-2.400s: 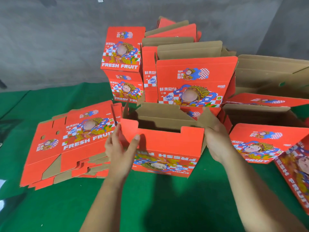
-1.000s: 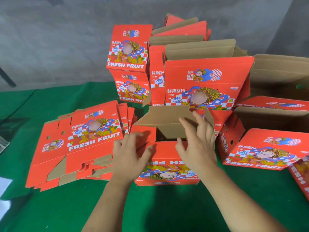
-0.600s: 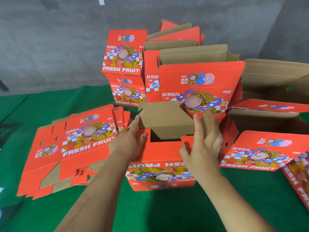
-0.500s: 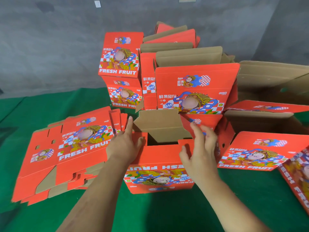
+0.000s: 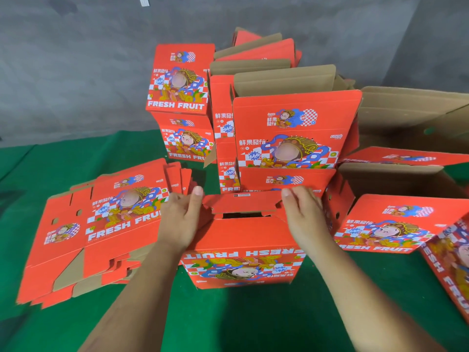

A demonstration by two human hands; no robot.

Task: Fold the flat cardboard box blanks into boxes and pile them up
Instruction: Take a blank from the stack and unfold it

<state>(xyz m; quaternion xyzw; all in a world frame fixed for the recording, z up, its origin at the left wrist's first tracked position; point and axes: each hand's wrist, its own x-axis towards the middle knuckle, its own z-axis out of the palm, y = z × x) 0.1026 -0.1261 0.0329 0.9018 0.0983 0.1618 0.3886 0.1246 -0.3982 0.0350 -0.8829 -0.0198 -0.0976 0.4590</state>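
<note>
Open green cloth (image 5: 253,318) is left on the near side of the box being folded (image 5: 243,252), crossed only by the two forearms. On the left the way is blocked by the stack of flat blanks (image 5: 101,224), which lies just beside the left hand (image 5: 181,222), while on the right a folded box on its side (image 5: 385,224) is found close to the right hand (image 5: 303,219). Behind, passage is closed off by the pile of finished boxes (image 5: 291,138), and only a narrow strip of cloth is left between blanks and pile.
</note>
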